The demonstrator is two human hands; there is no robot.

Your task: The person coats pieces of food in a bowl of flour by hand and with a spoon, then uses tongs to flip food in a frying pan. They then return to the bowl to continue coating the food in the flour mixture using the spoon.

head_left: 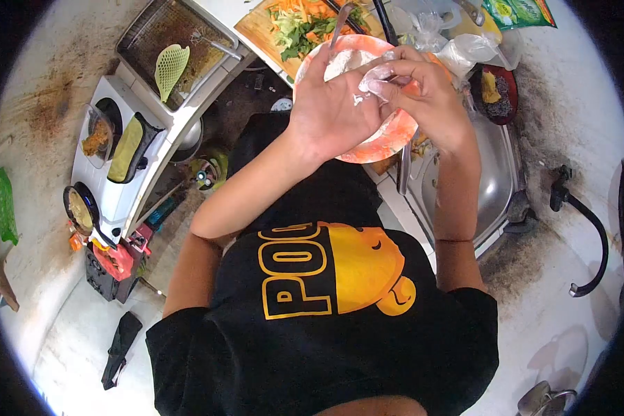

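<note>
Over an orange-and-white plate (385, 144) that holds white powder (352, 62), both hands are held close together. My left hand (333, 111) is open, palm up, with a little white powder on the palm and fingers. The fingertips of my right hand (423, 87) are pinched together and coated in white; what they hold, if anything, is too small to make out. A metal utensil handle (341, 22) leans at the plate's top edge. Behind the plate, chopped green and orange vegetables (305, 31) lie on a wooden board (260, 26).
A metal sink (489, 177) is at the right, with a dark red dish (507, 111) and sponge above it. Plastic bags (464, 52) lie at the top right. At the left are a white stove (118, 191), a small pan (82, 210) and a metal tray (142, 80).
</note>
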